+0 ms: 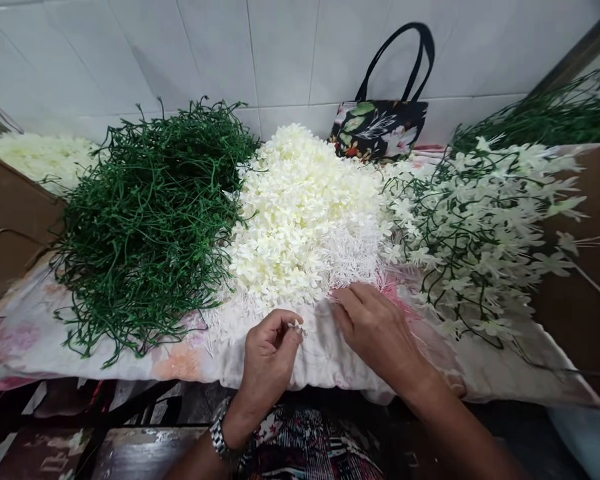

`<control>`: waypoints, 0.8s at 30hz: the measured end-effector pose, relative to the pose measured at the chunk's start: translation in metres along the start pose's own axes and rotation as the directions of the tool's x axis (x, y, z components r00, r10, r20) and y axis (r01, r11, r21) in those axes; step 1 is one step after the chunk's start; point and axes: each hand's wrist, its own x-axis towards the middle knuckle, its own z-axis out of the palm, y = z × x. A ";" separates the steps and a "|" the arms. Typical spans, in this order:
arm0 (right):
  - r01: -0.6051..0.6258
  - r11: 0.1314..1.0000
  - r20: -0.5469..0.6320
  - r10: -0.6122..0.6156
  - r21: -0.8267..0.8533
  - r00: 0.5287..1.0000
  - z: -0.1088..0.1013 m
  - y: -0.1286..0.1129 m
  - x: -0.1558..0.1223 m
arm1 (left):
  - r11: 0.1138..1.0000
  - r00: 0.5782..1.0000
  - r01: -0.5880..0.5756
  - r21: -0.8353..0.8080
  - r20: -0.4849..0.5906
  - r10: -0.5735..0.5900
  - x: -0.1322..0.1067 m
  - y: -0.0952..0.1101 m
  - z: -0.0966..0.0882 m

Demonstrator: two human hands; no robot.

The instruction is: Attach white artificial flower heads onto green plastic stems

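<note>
Apparent picking step, likely needing precise pinching next. Near the counter's point(325, 369) front edge: left hand point(271, 347), fingers clamped on white piece point(297, 327); right hand point(373, 328), closure unclear.

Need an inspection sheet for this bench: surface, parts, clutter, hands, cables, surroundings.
Surface: flower-print cloth, largely covered by piles.
Job's things: green stems heaped left; cream petals in the middle; white strands at the petals' near right; flowered stems right.
Clutter: floral bag behind the petals.
Hands: left hand pinches a small white piece; right hand at the strands' near edge, grip unclear.
Cables: nothing seen that is clearly a cable.
Surroundings: tiled wall behind.
</note>
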 end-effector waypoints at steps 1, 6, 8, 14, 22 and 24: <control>0.003 0.998 0.010 -0.003 -0.060 1.000 0.003 -0.002 0.002 | 1.000 1.000 0.010 -0.023 -0.003 -0.010 0.000 -0.001 0.000; -0.016 1.000 -0.047 0.015 -0.016 0.999 0.009 -0.008 0.001 | 0.987 0.996 0.089 -0.134 -0.001 -0.090 0.003 0.002 0.000; -0.040 0.992 -0.077 0.050 0.122 0.996 0.004 -0.010 -0.002 | 0.975 0.992 0.126 -0.183 -0.003 -0.129 0.004 0.005 -0.001; -0.123 0.838 -0.002 0.147 0.531 0.989 -0.019 -0.031 -0.006 | 0.951 0.984 0.172 -0.259 0.007 -0.176 0.005 0.010 0.004; -0.121 0.840 -0.026 0.158 0.529 0.987 -0.013 -0.046 -0.003 | 0.999 1.000 -0.010 -0.040 -0.018 0.009 -0.003 0.010 0.006; -0.122 0.844 -0.023 0.157 0.523 0.987 -0.012 -0.046 -0.004 | 0.997 0.998 -0.060 0.047 -0.026 0.061 -0.004 0.008 0.006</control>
